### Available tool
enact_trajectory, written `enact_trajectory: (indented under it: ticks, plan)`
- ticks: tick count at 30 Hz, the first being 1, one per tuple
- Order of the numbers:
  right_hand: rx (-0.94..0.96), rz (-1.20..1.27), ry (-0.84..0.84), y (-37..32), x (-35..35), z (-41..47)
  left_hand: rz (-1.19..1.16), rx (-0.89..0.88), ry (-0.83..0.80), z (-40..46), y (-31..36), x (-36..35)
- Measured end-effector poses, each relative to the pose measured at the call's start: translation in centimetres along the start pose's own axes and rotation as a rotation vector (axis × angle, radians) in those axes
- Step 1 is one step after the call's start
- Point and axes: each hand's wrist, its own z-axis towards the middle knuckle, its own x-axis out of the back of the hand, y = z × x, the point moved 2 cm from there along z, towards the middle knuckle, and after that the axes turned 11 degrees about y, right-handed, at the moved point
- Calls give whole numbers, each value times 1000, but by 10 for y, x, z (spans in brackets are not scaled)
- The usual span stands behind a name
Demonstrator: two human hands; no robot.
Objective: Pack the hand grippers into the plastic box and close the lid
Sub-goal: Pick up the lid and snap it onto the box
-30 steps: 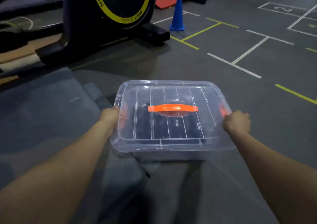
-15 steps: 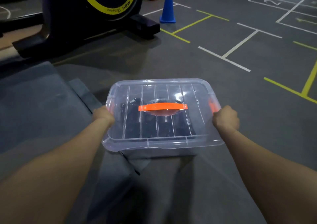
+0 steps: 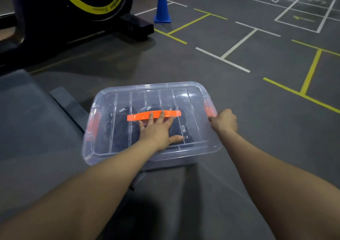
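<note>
A clear plastic box (image 3: pixel 185 159) sits on a grey mat with its transparent lid (image 3: pixel 114 101) on top. The lid carries an orange handle (image 3: pixel 136 117). Black hand grippers (image 3: pixel 121 127) with metal springs show through the lid. My left hand (image 3: pixel 158 129) lies flat on the lid, fingers spread, fingertips touching the orange handle. My right hand (image 3: pixel 223 122) is curled at the box's right edge, against the orange latch (image 3: pixel 207 109). The left orange latch (image 3: pixel 93 124) is uncovered.
The grey mat (image 3: pixel 36 129) has a raised step left of the box. A black exercise machine (image 3: pixel 64 9) with a yellow-ringed wheel stands at the back left. A blue cone (image 3: pixel 162 6) stands behind it. White and yellow lines mark the floor to the right.
My left hand has left the box's left edge and now lies flat on the lid by the handle. The right hand stays at the right latch.
</note>
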Motion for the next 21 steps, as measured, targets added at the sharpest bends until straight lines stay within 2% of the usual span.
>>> enact_trajectory:
  ticks: [3, 6, 8, 11, 14, 21]
  plan:
    - [-44, 188, -139, 9, -4, 9, 58, -11, -12, 4, -1, 1]
    - [-56, 192, -164, 12, -9, 14, 92, -31, -8, 6, -1, -1]
    - [-131, 188, -173, 15, -10, 14, 96, -32, -7, 6, -2, -1]
    - [-269, 376, -243, 20, -12, 13, 104, -41, -1, 7, -2, 0]
    - [-227, 403, -169, 20, -13, 16, 107, -47, 1, 7, -2, -1]
    - [-24, 196, -2, 15, -16, 16, 113, -58, 13, 7, -3, -1]
